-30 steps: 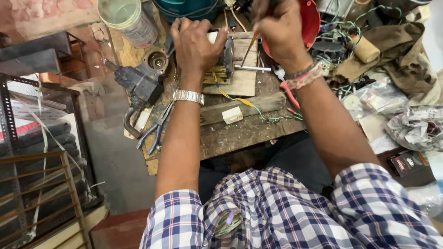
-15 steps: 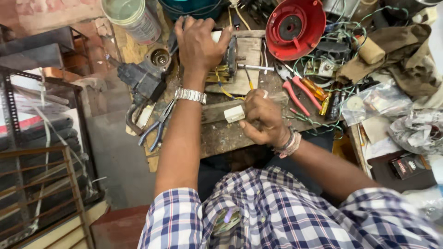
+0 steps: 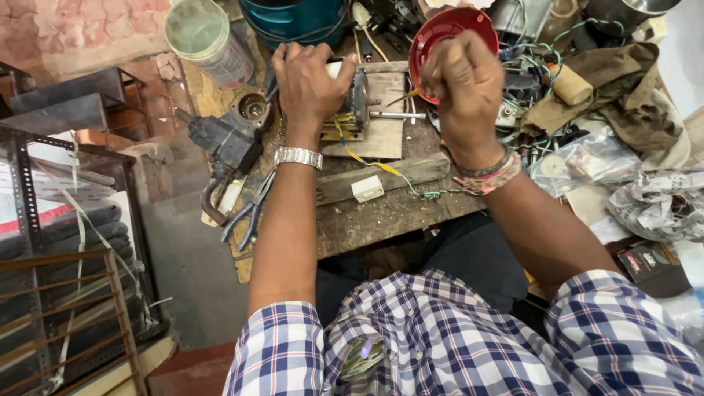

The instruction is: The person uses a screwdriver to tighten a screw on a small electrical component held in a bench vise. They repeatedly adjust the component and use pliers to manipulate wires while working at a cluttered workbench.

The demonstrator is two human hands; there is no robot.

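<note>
Head view: the left hand (image 3: 312, 77) lies at about 11 o'clock on the desk (image 3: 381, 213), fingers curled down over the near end of a small motor (image 3: 357, 103), pressing it in place; a metal watch (image 3: 298, 156) sits on that wrist. The motor rests on a pale wooden board (image 3: 381, 132) at 12 o'clock, its steel shaft (image 3: 396, 115) sticking out toward 3 o'clock, yellow wires (image 3: 367, 158) trailing from it toward 6 o'clock. The right hand (image 3: 462, 88) is at 1 o'clock, closed in a fist around a thin tool (image 3: 402, 97) whose tip points at the motor; what kind of tool cannot be told; bands circle that wrist. Just behind the fist stands a red round cover (image 3: 440, 33). Blue-handled pliers (image 3: 249, 213) lie at 9 o'clock near the desk's edge, a dark metal part (image 3: 227, 139) above them; a clear jar (image 3: 209, 40) stands at 10 o'clock; a white block (image 3: 367, 188) lies at centre; brown cloth (image 3: 616, 95) is heaped at 2 o'clock.
</note>
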